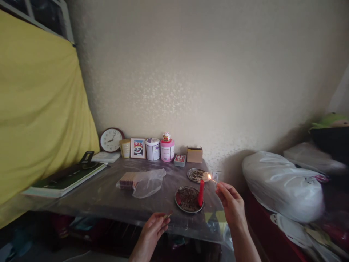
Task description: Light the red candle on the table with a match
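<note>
My right hand (231, 203) pinches a burning match (215, 181) by its end. The flame (209, 176) is close to the top of a red candle (201, 193), slightly right of and above it; whether they touch I cannot tell. The candle stands upright in a round metal dish (188, 210) with dark grains and another red piece (178, 198) in it. My left hand (155, 229) is closed on a small matchbox (167, 215), seen nearly edge-on, at the table's front edge. Behind the candle, a second dish (195, 174) holds several pale matchsticks (201, 177).
Left of the dishes lie a block of stacked small boxes (128, 180) and a clear plastic bag (149, 182). Along the wall stand a clock (111, 140), a panda picture (138, 148), tins (153, 150) and a cardboard box (194, 155). White bags (280, 185) bulge at right.
</note>
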The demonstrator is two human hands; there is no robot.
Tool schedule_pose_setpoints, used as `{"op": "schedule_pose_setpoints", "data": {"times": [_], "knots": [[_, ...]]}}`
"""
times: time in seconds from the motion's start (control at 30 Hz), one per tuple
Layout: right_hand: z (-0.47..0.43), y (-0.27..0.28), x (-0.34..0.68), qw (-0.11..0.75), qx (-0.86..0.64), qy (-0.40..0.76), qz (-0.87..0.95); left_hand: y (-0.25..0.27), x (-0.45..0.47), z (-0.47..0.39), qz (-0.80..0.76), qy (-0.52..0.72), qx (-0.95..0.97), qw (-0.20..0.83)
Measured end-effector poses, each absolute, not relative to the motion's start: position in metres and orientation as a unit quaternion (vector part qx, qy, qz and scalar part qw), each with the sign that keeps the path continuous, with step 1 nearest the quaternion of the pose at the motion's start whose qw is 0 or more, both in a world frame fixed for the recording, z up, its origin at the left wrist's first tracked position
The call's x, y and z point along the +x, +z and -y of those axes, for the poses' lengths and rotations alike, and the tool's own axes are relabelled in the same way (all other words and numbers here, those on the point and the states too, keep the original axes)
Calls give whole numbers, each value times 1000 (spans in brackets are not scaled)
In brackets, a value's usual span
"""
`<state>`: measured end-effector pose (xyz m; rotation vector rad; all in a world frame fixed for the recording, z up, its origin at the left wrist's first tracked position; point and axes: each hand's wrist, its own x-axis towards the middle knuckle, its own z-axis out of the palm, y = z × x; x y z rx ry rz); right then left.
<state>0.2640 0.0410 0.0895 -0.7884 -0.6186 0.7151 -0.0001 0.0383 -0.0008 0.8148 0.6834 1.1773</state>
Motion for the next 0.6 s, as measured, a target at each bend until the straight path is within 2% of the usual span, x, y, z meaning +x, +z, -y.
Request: {"op": "schedule_pose_setpoints", "data": {"times": [0.6], "knots": [[-45,88,267,807,-364,386,258,-5,3,-41,-299,537,349,707]]}}
